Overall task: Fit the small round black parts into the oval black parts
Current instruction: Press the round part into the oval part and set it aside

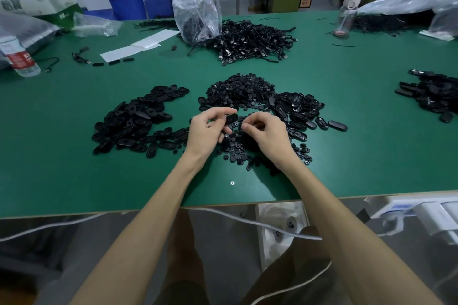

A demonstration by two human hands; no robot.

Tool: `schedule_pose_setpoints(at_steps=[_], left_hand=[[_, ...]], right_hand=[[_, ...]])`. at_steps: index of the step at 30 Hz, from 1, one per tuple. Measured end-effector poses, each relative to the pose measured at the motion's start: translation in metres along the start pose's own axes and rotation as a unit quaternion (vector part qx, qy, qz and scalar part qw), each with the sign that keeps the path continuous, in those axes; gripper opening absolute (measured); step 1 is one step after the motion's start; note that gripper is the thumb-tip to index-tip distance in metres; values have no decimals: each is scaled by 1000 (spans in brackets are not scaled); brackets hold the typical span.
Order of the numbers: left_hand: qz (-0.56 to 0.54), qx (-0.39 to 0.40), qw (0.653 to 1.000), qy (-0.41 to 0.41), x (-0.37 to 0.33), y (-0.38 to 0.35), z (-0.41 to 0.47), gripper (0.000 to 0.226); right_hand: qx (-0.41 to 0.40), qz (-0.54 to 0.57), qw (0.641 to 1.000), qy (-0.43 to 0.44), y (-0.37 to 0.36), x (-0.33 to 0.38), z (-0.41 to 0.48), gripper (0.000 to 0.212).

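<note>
**A:** What have your hands got hold of?

**B:** My left hand [208, 129] pinches one oval black part [231, 118] between thumb and fingertips, held just above the table [74, 181]. My right hand [266, 131] is just beside it, with the fingers curled in toward that part. I cannot tell whether there is a round piece in them.

**A:** Where is the stock?

**B:** The small round black parts [240, 91] are heaped straight ahead, and they spill back under both my hands toward me. One heap of oval parts [138, 121] lies to my left. A second oval heap [300, 109] touches the round ones on the right.

**A:** Any room to move?

**B:** A wide strip of green lies between the nearest round parts and the table's near edge. My forearms cross that strip, and a lone screw [232, 183] sits in it. More green shows left of the left heap. There is also a broad gap on the right before another dark pile [431, 94] near the right edge.

**A:** And further back?

**B:** A tangle of black cables [250, 39] lies beyond the round heap, well apart from it, with a clear plastic bag [198, 17] standing against it. A water bottle [21, 57] lies on its side at the far left. A white cord [247, 220] hangs below the near edge.
</note>
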State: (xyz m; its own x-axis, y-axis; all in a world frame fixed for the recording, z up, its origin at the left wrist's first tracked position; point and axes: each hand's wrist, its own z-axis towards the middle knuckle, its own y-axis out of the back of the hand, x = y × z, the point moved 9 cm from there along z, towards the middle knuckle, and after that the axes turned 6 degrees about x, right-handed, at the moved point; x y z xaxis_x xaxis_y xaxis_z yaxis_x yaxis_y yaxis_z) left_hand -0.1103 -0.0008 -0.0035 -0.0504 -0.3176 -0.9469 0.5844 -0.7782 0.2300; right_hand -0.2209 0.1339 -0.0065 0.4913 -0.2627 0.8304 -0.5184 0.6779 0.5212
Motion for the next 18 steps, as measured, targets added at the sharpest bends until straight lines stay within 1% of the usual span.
schedule_pose_setpoints(at_steps=[3, 5, 12, 18], left_hand=[[-24, -13, 1000, 1, 3, 0, -1, 29], [-21, -12, 1000, -3, 3, -1, -3, 26], [-25, -18, 999, -15, 3, -1, -5, 23], [-27, -23, 999, -18, 6, 1, -4, 19]], right_hand=[[-41, 74, 996, -8, 10, -9, -2, 4], [-39, 102, 994, -4, 9, -13, -1, 7], [-27, 102, 994, 2, 5, -14, 1, 11], [-24, 123, 992, 16, 6, -12, -1, 11]])
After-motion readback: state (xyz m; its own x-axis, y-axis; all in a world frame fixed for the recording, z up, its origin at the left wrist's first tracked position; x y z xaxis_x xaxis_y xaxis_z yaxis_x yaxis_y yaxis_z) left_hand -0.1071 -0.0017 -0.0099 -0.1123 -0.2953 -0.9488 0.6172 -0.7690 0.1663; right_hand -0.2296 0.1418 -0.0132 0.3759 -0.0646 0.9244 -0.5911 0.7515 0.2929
